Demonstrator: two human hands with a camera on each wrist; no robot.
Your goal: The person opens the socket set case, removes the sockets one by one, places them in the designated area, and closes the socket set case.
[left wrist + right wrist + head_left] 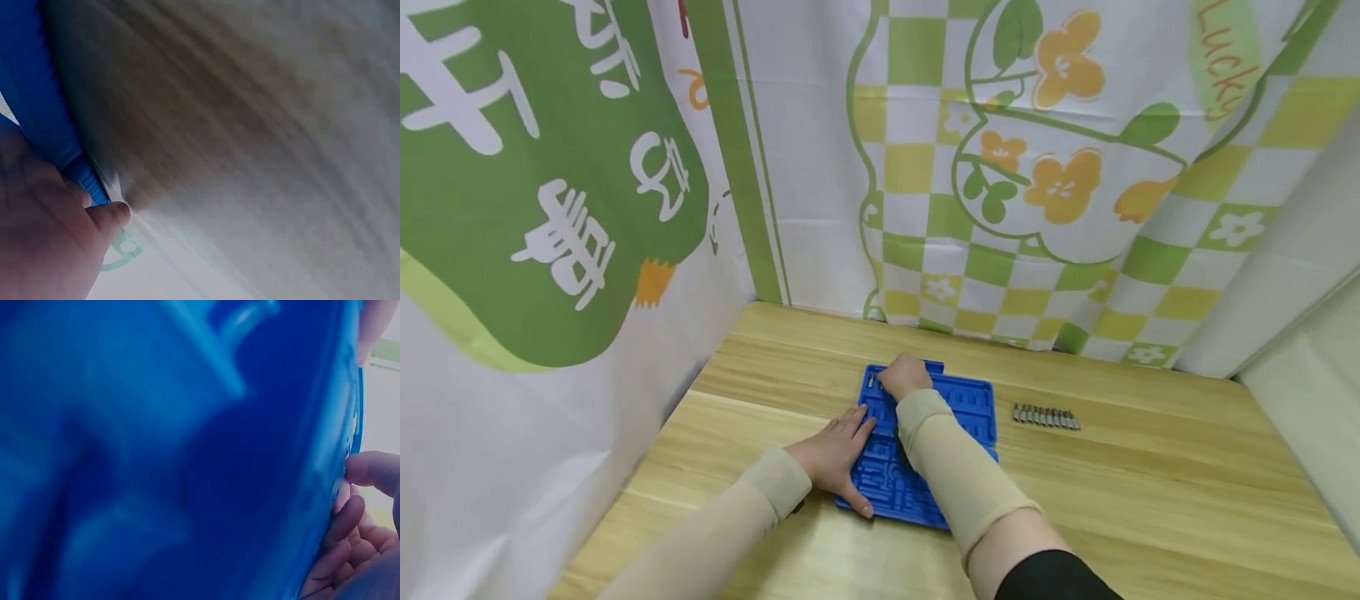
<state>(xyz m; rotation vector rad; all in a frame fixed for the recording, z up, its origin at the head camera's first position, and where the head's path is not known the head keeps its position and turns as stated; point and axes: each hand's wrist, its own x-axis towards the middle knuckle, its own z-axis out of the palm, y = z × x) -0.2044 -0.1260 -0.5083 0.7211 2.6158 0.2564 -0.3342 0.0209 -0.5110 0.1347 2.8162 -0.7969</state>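
A blue moulded tool case (966,396) lies opened flat on the wooden table, its slots facing up. My left hand (835,454) rests on the case's left side, fingers spread and thumb on the near edge. In the left wrist view that hand (50,225) lies along the blue rim. My right hand (907,377) is at the far left corner with its fingers curled, pinching a small metal socket bit, mostly hidden. Another socket bit (871,381) sits in the slot beside it. The right wrist view shows the thumb (375,469) and bent fingers at the case.
To the right of the case, several metal socket bits (1047,417) lie in a row on the wooden table (1150,475). A patterned cloth (917,208) hangs behind the table, and a white and green one (625,400) on the left.
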